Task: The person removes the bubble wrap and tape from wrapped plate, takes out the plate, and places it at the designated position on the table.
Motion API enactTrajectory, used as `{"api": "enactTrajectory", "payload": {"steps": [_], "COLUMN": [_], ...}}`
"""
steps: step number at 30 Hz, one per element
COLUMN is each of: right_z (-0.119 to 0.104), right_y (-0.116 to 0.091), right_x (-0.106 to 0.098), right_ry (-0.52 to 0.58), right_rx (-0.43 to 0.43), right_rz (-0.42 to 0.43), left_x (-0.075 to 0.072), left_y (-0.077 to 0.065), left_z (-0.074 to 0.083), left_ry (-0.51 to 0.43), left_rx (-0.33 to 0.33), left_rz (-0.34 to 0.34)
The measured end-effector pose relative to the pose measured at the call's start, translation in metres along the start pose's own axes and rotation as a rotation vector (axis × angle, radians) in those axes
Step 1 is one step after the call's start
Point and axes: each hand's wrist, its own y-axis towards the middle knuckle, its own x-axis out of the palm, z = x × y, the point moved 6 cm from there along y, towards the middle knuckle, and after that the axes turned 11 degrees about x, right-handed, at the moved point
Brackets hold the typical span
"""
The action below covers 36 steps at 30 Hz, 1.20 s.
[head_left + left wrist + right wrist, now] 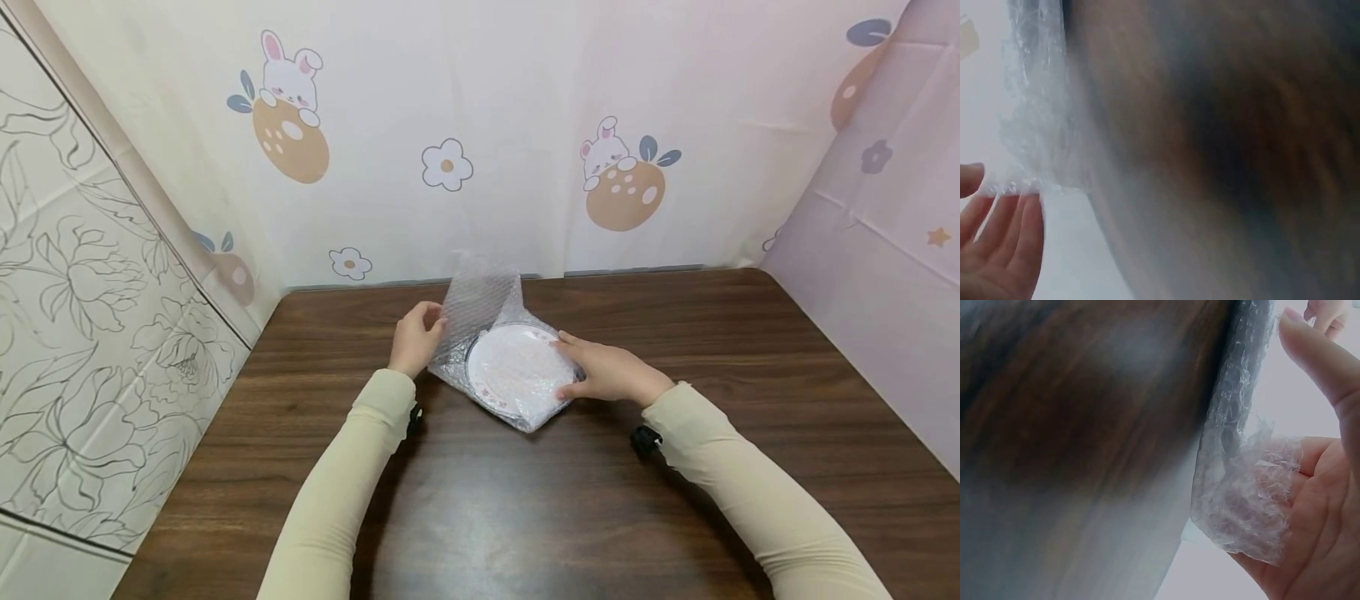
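A round white plate point(517, 367) with small reddish prints near its rim lies inside clear bubble wrap point(480, 292) on the table. The wrap's loose flap stands up at the far left of the plate. My left hand point(417, 340) pinches the wrap's left edge between thumb and fingers; in the left wrist view the wrap's end point(1035, 156) meets the fingertips. With thumb and fingers spread around the plate's right side, my right hand point(611, 371) grips the wrapped plate. A crumpled corner of wrap point(1247, 506) lies against the palm in the right wrist view.
The brown wood table point(480, 517) reaches back to a pale curtain point(510, 100) printed with rabbits and flowers. A white panel with line-drawn flowers point(90, 283) borders the left side. Both forearms come in from the near edge.
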Motion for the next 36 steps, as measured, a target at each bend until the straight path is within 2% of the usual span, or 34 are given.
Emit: {"api": "enactTrajectory", "payload": {"steps": [3,5,7,10,13,16,19,23,29,36], "right_z": [0.000,-0.001,-0.002,-0.003,-0.004,-0.005,-0.005,-0.006,-0.006,-0.006], "right_y": [0.000,-0.001,-0.001,-0.001,-0.001,-0.002,-0.002,-0.002,-0.003,-0.003], "right_x": [0.000,0.000,-0.001,-0.002,-0.002,-0.002,-0.001,-0.002,0.000,-0.001], "right_ry": [0.003,0.007,0.007,0.004,-0.005,-0.015,-0.018,-0.020,-0.018,-0.022], "right_rx": [-0.002,0.000,-0.004,-0.010,-0.011,-0.010,-0.007,-0.002,0.004,-0.004], "right_rz": [0.000,-0.003,-0.001,0.001,0.003,0.001,-0.002,-0.003,-0.001,0.007], "left_x": [-0.004,-0.006,-0.006,-0.002,0.006,0.017,0.027,0.038,0.048,0.057], "left_y": [0.000,-0.001,-0.002,-0.004,-0.006,-0.006,-0.007,-0.008,-0.006,-0.002], "left_z": [0.012,0.022,0.034,0.050,0.058,0.058,0.052,0.041,0.029,0.017], "left_ry": [0.076,0.128,0.156,0.156,0.154,0.175,0.209,0.263,0.274,0.219], "left_rx": [0.105,0.209,0.328,0.485,0.542,0.505,0.425,0.315,0.174,0.045], "left_rz": [0.081,0.133,0.155,0.103,-0.031,-0.190,-0.345,-0.497,-0.616,-0.684]}}
